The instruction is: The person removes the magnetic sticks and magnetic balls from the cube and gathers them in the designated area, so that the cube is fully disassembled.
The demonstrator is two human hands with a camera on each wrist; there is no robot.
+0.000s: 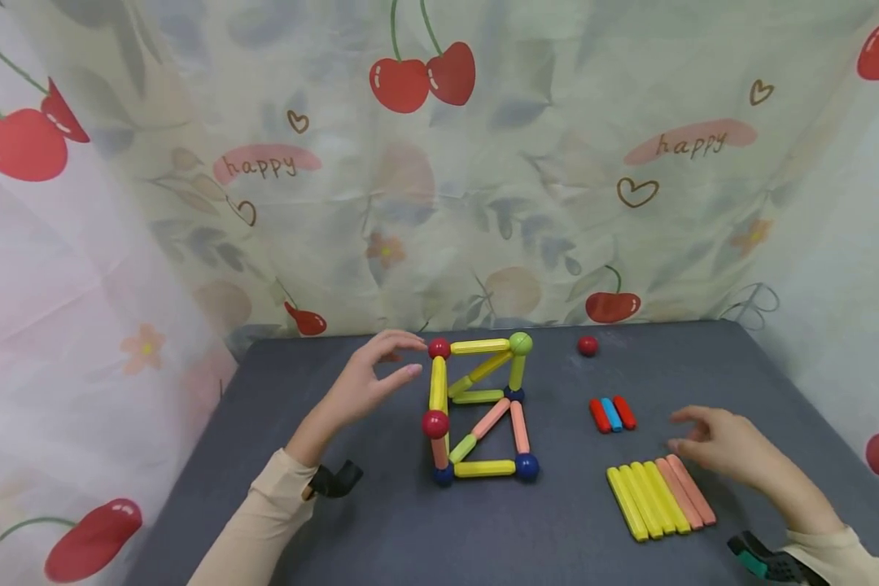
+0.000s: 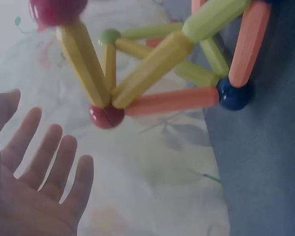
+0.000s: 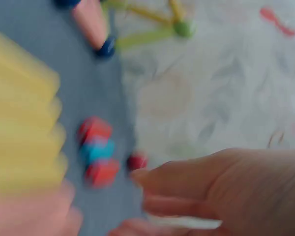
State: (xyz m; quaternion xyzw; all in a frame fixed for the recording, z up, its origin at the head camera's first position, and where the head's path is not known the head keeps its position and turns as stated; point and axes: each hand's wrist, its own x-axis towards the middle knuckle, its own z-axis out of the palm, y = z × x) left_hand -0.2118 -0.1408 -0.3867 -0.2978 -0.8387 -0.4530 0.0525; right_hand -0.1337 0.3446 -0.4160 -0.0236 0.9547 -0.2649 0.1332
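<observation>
A frame of colored rods and balls stands mid-table, its yellow, pink and green rods joined at red, blue and green balls. Beside its left side is my left hand, fingers extended, fingertips right at the upper back red ball. The left wrist view shows that palm bare, with the fingers spread. My right hand hovers over the right of the table, fingers loosely bent and holding nothing. Close by it lies a row of yellow rods and pink rods. This row blurs in the right wrist view.
Behind the long rods lie two short red rods with a short blue rod between them. A loose red ball sits near the back edge. Printed cloth hangs behind the dark table.
</observation>
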